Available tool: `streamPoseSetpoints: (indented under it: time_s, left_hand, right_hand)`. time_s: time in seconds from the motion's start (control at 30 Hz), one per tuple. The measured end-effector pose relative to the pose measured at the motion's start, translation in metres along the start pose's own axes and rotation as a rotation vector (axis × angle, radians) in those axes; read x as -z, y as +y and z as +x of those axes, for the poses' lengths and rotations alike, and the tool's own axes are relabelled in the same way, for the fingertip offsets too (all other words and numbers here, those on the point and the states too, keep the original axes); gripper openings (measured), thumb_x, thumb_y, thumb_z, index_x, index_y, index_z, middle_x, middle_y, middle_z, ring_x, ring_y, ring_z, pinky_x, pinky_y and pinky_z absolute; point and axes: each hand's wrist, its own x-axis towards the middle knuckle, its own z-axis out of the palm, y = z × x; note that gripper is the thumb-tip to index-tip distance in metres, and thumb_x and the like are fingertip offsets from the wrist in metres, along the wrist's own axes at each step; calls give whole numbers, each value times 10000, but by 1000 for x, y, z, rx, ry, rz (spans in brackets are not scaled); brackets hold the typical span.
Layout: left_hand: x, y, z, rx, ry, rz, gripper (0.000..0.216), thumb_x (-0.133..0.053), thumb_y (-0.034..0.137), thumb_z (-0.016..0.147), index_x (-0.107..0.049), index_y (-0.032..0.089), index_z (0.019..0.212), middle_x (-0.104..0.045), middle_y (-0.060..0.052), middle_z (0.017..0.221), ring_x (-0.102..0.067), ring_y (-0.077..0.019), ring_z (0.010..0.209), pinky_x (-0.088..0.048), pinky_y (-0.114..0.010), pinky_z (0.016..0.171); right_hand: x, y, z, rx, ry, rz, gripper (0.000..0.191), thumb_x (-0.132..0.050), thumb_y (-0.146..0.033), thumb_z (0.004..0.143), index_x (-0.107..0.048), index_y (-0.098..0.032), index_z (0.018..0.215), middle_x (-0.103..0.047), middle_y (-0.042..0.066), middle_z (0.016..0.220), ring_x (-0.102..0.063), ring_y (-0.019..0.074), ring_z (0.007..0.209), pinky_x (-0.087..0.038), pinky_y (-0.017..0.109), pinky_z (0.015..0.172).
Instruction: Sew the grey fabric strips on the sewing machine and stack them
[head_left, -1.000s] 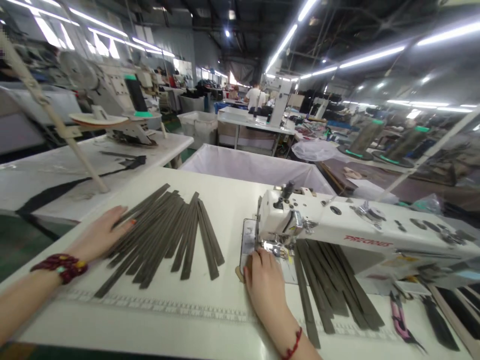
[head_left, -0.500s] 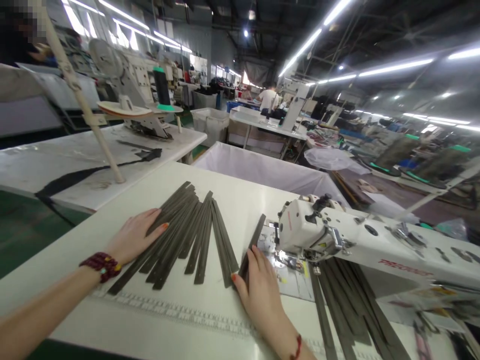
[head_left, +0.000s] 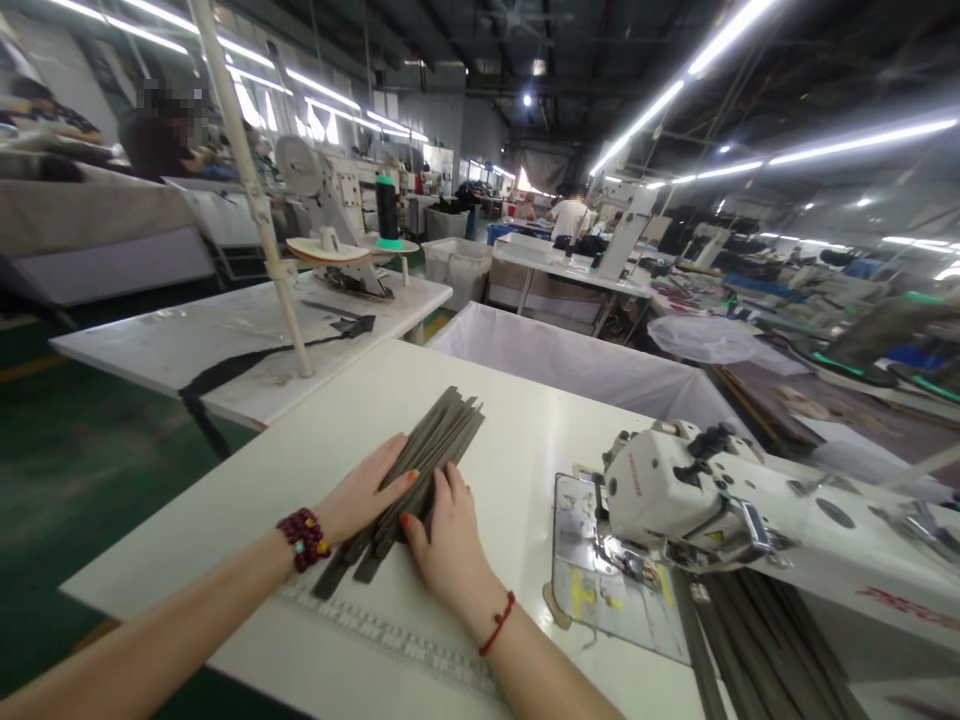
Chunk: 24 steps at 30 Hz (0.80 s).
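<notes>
A narrow bundle of dark olive-grey fabric strips [head_left: 444, 432] lies slanting on the white sewing table [head_left: 510, 440]. My left hand [head_left: 366, 492] grips its left side, thumb across the top of the strips. Against the right side presses my right hand [head_left: 452, 545], fingers bent and thumb near the bundle's lower part. The strips' near ends show between and below my hands, slightly uneven. To the right stands a white sewing machine [head_left: 667, 490] with a metal plate [head_left: 600, 600] under its head. More dark strips [head_left: 772, 630] lie beneath the machine's arm.
A measuring scale [head_left: 390, 640] runs along the table's near edge. Behind the table is a white cloth-lined bin [head_left: 555, 350]. At the left, a neighbouring table [head_left: 247, 310] carries a pole [head_left: 259, 210], a black thread cone [head_left: 386, 210] and a dark cloth strip. People sit farther back.
The fanned-out strips have been drawn together into one bundle. My right hand has moved left, away from the machine plate, to the bundle. The view has shifted left.
</notes>
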Motion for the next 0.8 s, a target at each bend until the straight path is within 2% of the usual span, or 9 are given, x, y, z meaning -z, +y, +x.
streamPoseSetpoints:
  time_s: [0.07,0.17,0.27,0.43,0.53,0.6,0.63,0.7,0.8]
  left_hand:
    - [16,-7,-23,-41,-26,-5,725,-422,524,963,-191,159,1546,-300,-217,1579,-325,-328,1443,-336,-544,1135]
    - [36,-12,-61,-191,-130,46,1052,-665,646,766,-113,244,1567,-191,-184,1625,-203,-374,1481,-200,-616,1167]
    - [42,-11,-75,-361,-234,161,1244,-756,705,612,-84,281,1570,-205,-170,1624,-150,-395,1488,-123,-643,1170]
    - [37,-16,-41,-394,-160,219,1082,-742,583,728,-116,302,1564,-299,-149,1598,-239,-358,1473,-147,-606,1177]
    - [35,-20,-28,-396,-114,208,1005,-716,515,782,-117,312,1564,-333,-130,1587,-314,-341,1447,-190,-573,1180]
    - [33,-17,-32,-439,-86,197,945,-686,496,810,-140,321,1561,-344,-110,1585,-326,-340,1441,-193,-559,1186]
    - [31,-11,-37,-468,-75,195,910,-669,487,825,-157,323,1559,-355,-100,1581,-331,-336,1440,-193,-549,1191]
    - [28,8,-49,-538,-69,195,819,-632,453,863,-205,323,1550,-405,-78,1556,-358,-313,1430,-189,-533,1201]
    - [20,58,-64,-687,-105,188,659,-586,346,912,-318,299,1512,-489,-49,1502,-413,-254,1404,-181,-495,1221]
  right_hand:
    - [12,8,-8,18,-12,45,674,-587,-209,868,-333,-59,1474,-287,205,1570,-269,301,1466,-285,489,1194]
    - [28,25,-25,39,-46,89,670,-548,-177,862,-316,-71,1482,-273,181,1580,-261,258,1472,-270,438,1207]
    - [33,34,-35,55,-61,91,660,-549,-142,837,-351,-75,1463,-297,173,1568,-275,244,1466,-249,418,1216]
    - [40,28,-55,45,-93,76,694,-565,-131,820,-339,-93,1475,-291,166,1575,-270,246,1470,-261,423,1209]
    - [58,36,-95,72,-84,27,681,-563,-124,824,-353,-148,1472,-303,141,1577,-304,240,1458,-317,418,1184]
    - [77,55,-134,126,-25,-55,636,-555,-135,841,-385,-185,1452,-369,130,1547,-366,241,1428,-383,404,1147]
    - [87,68,-156,158,31,-115,598,-548,-148,854,-409,-189,1434,-427,136,1508,-418,245,1397,-425,387,1116]
    - [110,98,-202,112,161,-275,477,-547,-203,893,-488,-219,1365,-559,129,1383,-560,243,1274,-512,340,1025]
    - [140,144,-260,-9,332,-522,417,-597,-352,899,-551,-222,1292,-663,132,1193,-685,261,1067,-590,326,886]
